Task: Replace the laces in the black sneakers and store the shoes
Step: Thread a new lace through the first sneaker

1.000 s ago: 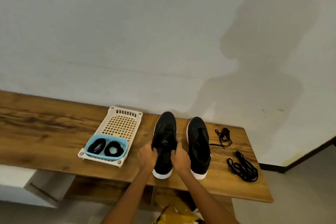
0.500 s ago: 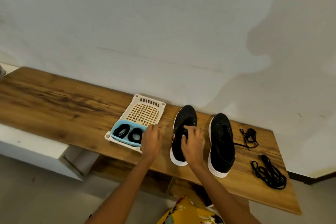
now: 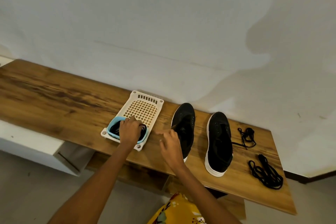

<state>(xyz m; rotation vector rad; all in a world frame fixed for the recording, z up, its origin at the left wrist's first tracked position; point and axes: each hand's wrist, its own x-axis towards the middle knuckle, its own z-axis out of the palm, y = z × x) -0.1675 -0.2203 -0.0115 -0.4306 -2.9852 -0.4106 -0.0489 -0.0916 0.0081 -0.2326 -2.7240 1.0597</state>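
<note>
Left hand [image 3: 130, 130] grasps a fresh lace [image 3: 114, 129] from the blue tub [image 3: 111, 125] — right hand [image 3: 170, 142] hovers released beside the unlaced shoe [image 3: 184, 125], ready to thread.

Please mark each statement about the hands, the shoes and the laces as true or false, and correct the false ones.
1. The left hand reaches into the blue bowl. True.
2. The right hand holds a lace. False: it hovers with nothing in it, in front of the left shoe.
3. Both shoes stand on the bench. True.
4. The loose laces lie left of the tray. False: they lie right of the right shoe.
5. The blue bowl sits on the floor. False: it sits in the tray.
</note>
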